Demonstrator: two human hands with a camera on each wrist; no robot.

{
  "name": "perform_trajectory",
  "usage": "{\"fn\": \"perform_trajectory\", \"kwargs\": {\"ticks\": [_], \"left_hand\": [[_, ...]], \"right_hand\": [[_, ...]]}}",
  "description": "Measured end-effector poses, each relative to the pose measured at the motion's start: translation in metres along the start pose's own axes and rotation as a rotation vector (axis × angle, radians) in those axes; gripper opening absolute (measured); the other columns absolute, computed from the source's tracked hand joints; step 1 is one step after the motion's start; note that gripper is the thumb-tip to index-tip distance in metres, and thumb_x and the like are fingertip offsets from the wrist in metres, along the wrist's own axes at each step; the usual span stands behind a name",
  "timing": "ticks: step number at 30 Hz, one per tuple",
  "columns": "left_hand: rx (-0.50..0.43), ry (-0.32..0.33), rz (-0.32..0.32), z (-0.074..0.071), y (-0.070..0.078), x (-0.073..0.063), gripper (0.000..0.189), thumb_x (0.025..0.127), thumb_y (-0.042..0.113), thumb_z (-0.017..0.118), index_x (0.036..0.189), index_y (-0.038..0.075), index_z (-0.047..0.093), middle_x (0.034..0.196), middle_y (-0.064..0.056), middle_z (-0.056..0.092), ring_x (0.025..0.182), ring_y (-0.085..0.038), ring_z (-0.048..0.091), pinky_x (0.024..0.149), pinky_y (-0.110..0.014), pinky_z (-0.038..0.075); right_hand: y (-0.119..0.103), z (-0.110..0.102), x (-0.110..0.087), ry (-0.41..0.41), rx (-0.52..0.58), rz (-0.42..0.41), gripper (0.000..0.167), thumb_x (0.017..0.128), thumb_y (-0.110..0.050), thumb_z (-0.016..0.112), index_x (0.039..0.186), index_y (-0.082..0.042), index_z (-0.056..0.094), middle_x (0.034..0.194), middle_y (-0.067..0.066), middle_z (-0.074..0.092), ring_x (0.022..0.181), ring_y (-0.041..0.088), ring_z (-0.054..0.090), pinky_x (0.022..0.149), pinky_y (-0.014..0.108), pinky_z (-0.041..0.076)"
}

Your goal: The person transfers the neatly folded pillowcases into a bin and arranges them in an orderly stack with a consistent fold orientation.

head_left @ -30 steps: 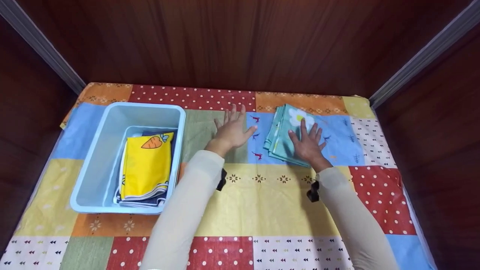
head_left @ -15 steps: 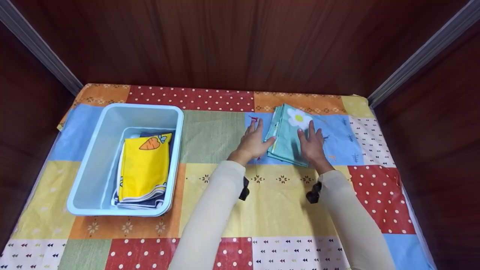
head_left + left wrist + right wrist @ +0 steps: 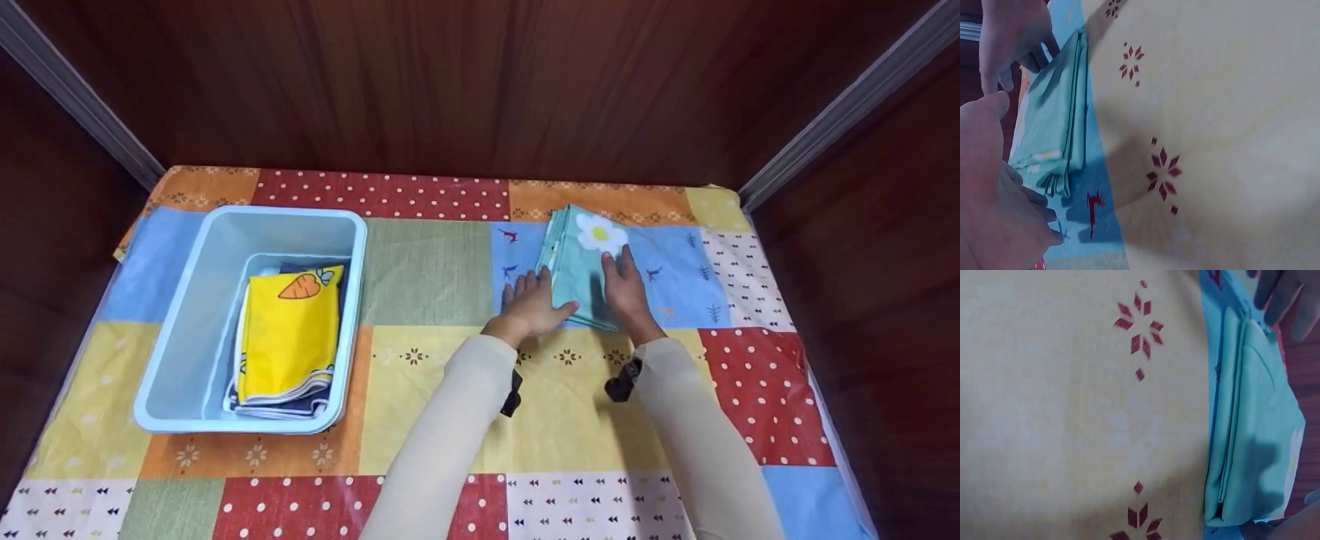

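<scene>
On the right half of the table lies a folded teal cloth (image 3: 583,279) with a white, yellow-centred flower on top. My left hand (image 3: 534,306) is at its left edge, thumb reaching over the near part and the other fingers along the side. On the opposite side is my right hand (image 3: 627,294), its fingers extended by the right edge. The left wrist view shows the stacked folds of the teal cloth (image 3: 1053,112) between both hands. Contact between the fingers and the cloth is hard to tell.
To the left stands a light blue plastic bin (image 3: 174,330) holding a folded yellow cloth (image 3: 292,341) with a carrot print, on top of darker folded cloth. A patchwork tablecloth (image 3: 427,262) covers the table. Dark wood panels (image 3: 450,82) enclose the back and sides.
My left hand has moved right and nearer to me, from beside the bin to the cloth's left edge. My right hand has shifted from over the cloth towards its right edge, its fingers drawn closer together.
</scene>
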State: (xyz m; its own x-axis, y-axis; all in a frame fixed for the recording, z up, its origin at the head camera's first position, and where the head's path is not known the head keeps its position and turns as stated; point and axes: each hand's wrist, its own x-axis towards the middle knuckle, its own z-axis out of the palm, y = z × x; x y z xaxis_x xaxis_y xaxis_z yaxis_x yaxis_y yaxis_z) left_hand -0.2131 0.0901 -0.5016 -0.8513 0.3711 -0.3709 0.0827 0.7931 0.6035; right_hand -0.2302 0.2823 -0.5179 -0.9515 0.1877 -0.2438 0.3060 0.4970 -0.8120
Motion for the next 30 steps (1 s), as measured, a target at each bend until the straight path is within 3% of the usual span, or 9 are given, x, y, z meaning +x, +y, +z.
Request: {"fn": "perform_trajectory", "kwargs": {"ticks": [12,22,30], "left_hand": [[-0.136,0.006,0.007,0.011,0.003,0.002,0.087,0.104,0.053,0.049,0.164,0.008,0.007,0.170,-0.017,0.011,0.155,-0.028,0.015,0.125,-0.050,0.013],[-0.111,0.080,-0.013,0.012,0.000,0.004,0.081,0.103,0.052,0.050,0.164,0.011,0.016,0.166,-0.011,0.028,0.151,-0.028,0.026,0.122,-0.050,0.023],[-0.337,0.116,0.005,0.014,-0.001,0.006,0.076,0.104,0.038,0.055,0.162,0.005,0.019,0.163,-0.019,0.027,0.150,-0.031,0.029,0.121,-0.042,0.028]], "right_hand": [[0.003,-0.006,-0.001,0.006,0.136,0.066,0.077,0.107,-0.054,0.030,0.164,-0.014,-0.002,0.171,0.013,0.000,0.156,0.031,0.005,0.124,0.051,0.013],[0.011,-0.008,0.001,0.024,0.163,0.088,0.075,0.107,-0.051,0.037,0.165,-0.014,0.006,0.170,0.014,0.009,0.155,0.031,0.013,0.123,0.051,0.018],[0.015,-0.012,0.002,0.002,0.163,0.102,0.075,0.107,-0.046,0.043,0.163,-0.006,0.014,0.167,0.019,0.019,0.153,0.034,0.021,0.122,0.050,0.023]]}}
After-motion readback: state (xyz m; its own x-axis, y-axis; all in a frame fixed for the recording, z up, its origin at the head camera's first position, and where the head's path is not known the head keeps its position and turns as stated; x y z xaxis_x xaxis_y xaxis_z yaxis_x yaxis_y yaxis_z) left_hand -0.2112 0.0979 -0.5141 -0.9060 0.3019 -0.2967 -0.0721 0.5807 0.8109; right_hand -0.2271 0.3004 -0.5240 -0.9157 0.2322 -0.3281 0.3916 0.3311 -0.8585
